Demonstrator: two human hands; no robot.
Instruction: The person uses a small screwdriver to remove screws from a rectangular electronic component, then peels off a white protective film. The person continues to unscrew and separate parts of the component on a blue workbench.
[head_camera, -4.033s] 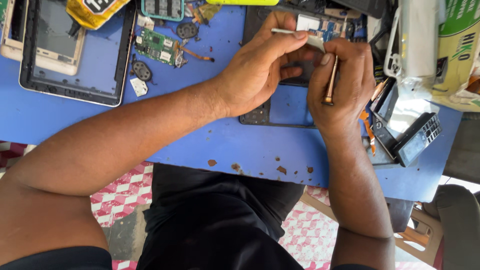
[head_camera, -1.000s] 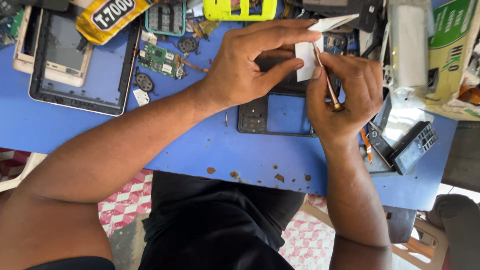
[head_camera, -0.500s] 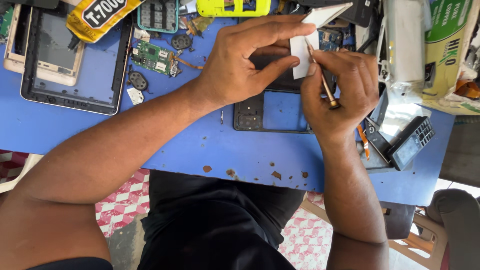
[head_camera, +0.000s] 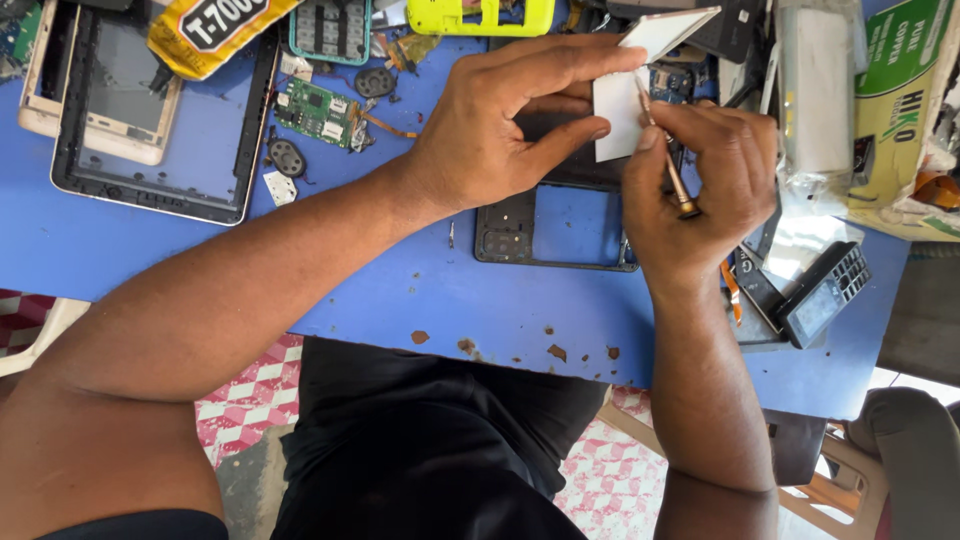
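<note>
My left hand (head_camera: 505, 130) pinches a small white flat card (head_camera: 622, 118) between thumb and fingers, above a black phone frame (head_camera: 552, 230) lying on the blue table (head_camera: 380, 300). My right hand (head_camera: 705, 190) grips a thin metal tool with a brass-coloured handle (head_camera: 668, 165); its tip touches the card's right edge. A second white flat piece (head_camera: 665, 30) lies tilted just beyond the fingers. Part of the phone frame is hidden under both hands.
A black tablet frame (head_camera: 150, 195) and a beige phone shell (head_camera: 45, 110) lie at far left, with a yellow glue tube (head_camera: 215, 30). A green circuit board (head_camera: 320, 112), round speaker parts, a yellow phone frame (head_camera: 480, 15), a keypad phone (head_camera: 825, 290) and boxes (head_camera: 895, 110) crowd the far edge and right.
Four seconds ago both hands held the tool and a thin strip low over the frame. Since then my left hand has lifted the white card and the tool tip has come up against it.
</note>
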